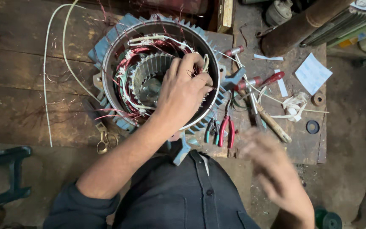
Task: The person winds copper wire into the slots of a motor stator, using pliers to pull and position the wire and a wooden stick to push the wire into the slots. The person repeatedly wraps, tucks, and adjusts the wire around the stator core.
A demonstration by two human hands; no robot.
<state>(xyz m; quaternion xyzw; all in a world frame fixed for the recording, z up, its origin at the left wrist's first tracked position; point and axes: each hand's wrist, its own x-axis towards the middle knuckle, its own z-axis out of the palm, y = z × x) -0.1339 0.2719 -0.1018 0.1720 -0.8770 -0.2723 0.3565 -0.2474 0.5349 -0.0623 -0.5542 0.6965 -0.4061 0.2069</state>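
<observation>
Nearest the camera, low on the right, the person's right hand (276, 169) is blurred above the table's near edge; whether its fingers are spread or closed cannot be told, and it seems to hold nothing. Just beyond it on the wooden table (22, 110) lie red-handled pliers (226, 129) and smaller teal-handled cutters (210, 129), with a wooden-handled tool (272, 123) to their right. Brass-coloured scissors (103, 138) sit at the near left.

Further in, the left hand (183, 91) reaches into the motor stator (111, 38), a blue finned housing that stands open-end up at the table's middle. Its fingers are curled together over the right side of the copper winding (128, 57), apparently pinching thin wires or a white sleeve there; the exact grip is hidden by the hand's back.

The housing is the only real container: it holds the slotted steel core, the reddish coils and white insulating sleeves (157, 39), with loose strands spilling over the left rim.

Judging from this, a hard tug could nick the wire's enamel or pull a coil out of its slot, and the stray strands could snag the sleeve

Farther right lie red-handled screwdrivers (272, 78), white tape scraps (295, 106) and paper (313, 73)
</observation>
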